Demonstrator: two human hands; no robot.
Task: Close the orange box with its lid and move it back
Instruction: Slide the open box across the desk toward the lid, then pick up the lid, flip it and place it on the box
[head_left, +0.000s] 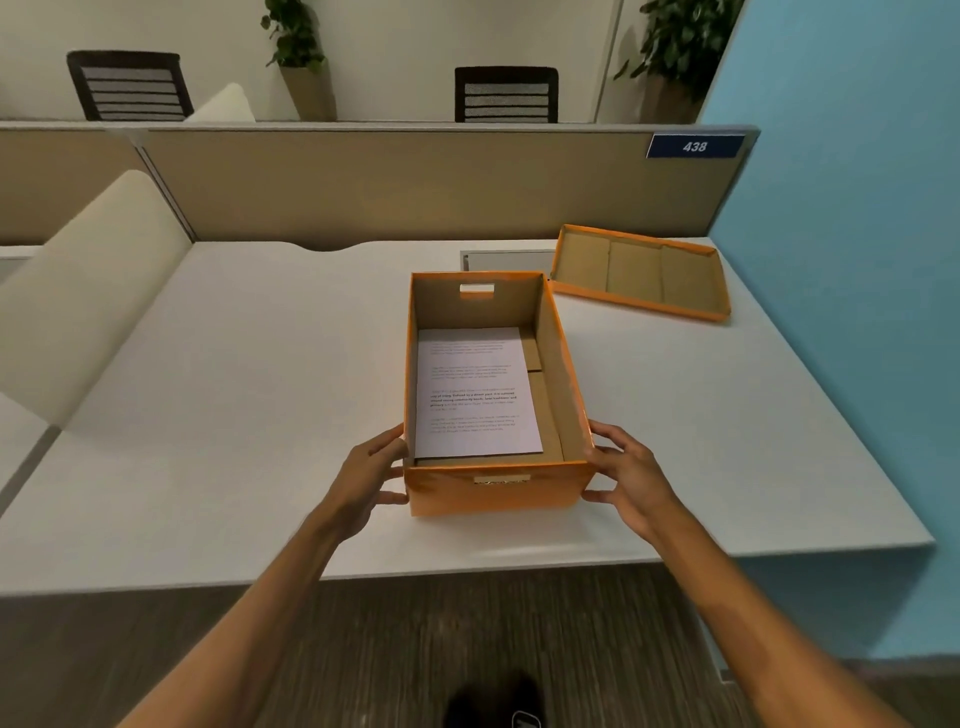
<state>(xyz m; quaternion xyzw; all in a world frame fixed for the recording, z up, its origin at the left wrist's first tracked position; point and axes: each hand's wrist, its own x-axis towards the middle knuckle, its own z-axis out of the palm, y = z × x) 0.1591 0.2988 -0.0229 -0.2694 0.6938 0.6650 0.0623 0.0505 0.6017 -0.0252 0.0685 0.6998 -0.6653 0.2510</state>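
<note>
An open orange box (493, 491) stands on the white desk near its front edge, a printed sheet of paper (475, 392) lying flat inside. My left hand (366, 475) presses against the box's near left corner and my right hand (631, 475) against its near right corner, fingers spread on the walls. The orange lid (641, 270) lies upside down at the back right of the desk, brown inside facing up, apart from the box.
The white desk (234, 415) ends at a beige partition (389, 182) behind. A blue wall (857, 260) runs along the right side. A cream divider (88, 286) slants at the left. A grey cable hatch (506, 259) sits behind the box.
</note>
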